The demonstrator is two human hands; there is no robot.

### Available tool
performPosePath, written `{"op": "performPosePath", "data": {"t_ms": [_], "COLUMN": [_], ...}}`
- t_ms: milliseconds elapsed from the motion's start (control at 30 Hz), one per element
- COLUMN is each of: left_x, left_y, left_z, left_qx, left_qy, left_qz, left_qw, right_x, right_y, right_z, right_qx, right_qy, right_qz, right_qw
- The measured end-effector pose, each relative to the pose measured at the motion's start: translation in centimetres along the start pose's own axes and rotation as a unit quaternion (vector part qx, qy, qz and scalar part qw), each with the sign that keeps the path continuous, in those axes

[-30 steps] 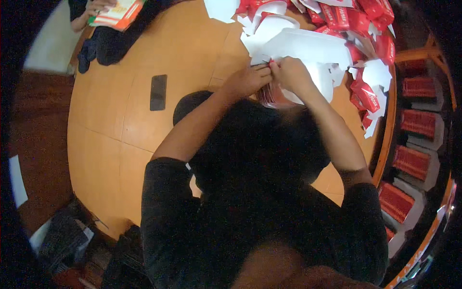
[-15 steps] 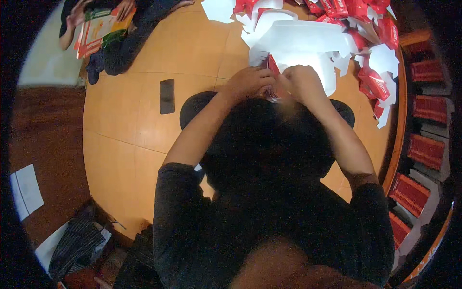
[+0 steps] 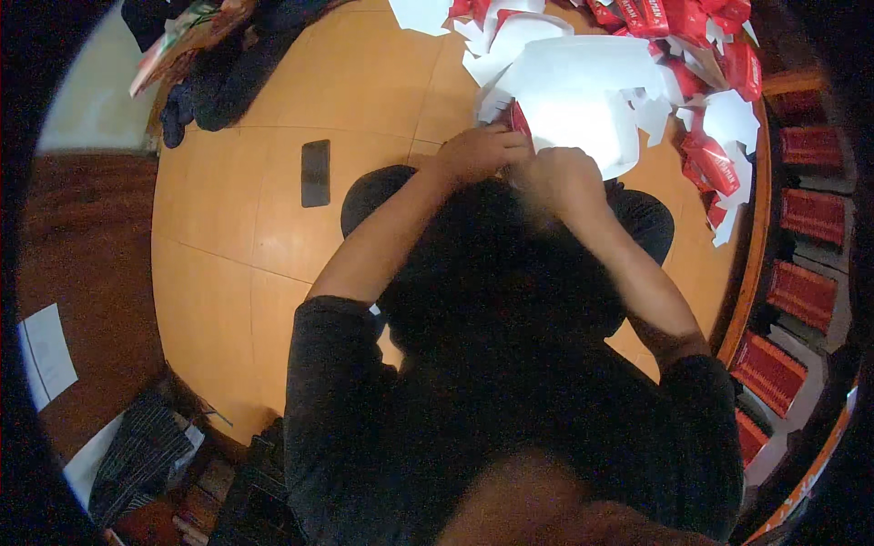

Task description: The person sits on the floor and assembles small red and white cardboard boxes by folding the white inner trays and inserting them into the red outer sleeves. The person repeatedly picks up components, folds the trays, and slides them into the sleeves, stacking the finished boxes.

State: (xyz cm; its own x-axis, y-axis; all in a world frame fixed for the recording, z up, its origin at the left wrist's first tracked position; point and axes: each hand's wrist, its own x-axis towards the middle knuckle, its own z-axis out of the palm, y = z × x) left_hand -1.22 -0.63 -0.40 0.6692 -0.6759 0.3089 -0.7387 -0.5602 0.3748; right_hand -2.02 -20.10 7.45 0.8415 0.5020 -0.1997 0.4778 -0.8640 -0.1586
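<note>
A person [image 3: 510, 346] in black sits cross-legged on a tan tiled floor [image 3: 264, 209], its thin seams bowed by the lens. The left hand [image 3: 478, 155] has its fingers bent, pinching the lower end of a slim red card piece [image 3: 520, 116], which stands up just beyond the fingertips; the right hand [image 3: 566, 182] is curled and blurred just beside it, and what it grips cannot be told. Beyond them lies a broad white sheet [image 3: 574, 91], glaring under the light. Red cartons [image 3: 708, 164] and white paper pieces [image 3: 731, 118] are strewn across the upper right. Left of the hands, a dark smartphone [image 3: 316, 173] lies flat on the floor. At the upper left another person [image 3: 228, 91] holds a coloured sheet [image 3: 187, 36], smeared by motion. Along the right, a wooden rail [image 3: 761, 182] fronts a row of red striped panels [image 3: 801, 293] in grey surrounds. At the far left, white paper [image 3: 47, 355] lies against dark brown wood [image 3: 91, 246], with a striped dark cloth [image 3: 146, 455] below
</note>
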Motion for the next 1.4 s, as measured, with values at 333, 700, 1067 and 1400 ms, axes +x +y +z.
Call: {"op": "performPosePath", "data": {"t_ms": [333, 700, 1067, 1400], "left_x": [-0.1, 0.6, 7.6, 6.4], "left_y": [0.3, 3.0, 4.2, 3.1], "left_z": [0.6, 0.6, 2.3, 3.8], "left_qx": [0.026, -0.064, -0.227, -0.267], "left_qy": [0.006, 0.094, 0.389, 0.369], "left_qz": [0.024, -0.204, -0.482, -0.513], "left_qw": [0.999, 0.972, 0.751, 0.728], "right_x": [0.5, 2.5, 2.2, 1.9], "right_y": [1.2, 16.1, 17.7, 18.8], "right_z": [0.0, -1.4, 0.0, 2.5], "right_qx": [0.028, 0.231, 0.215, 0.354], "right_qy": [0.004, 0.18, 0.158, 0.112], "right_qz": [-0.003, 0.14, 0.139, 0.166], "right_qw": [1.0, 0.946, 0.954, 0.913]}}
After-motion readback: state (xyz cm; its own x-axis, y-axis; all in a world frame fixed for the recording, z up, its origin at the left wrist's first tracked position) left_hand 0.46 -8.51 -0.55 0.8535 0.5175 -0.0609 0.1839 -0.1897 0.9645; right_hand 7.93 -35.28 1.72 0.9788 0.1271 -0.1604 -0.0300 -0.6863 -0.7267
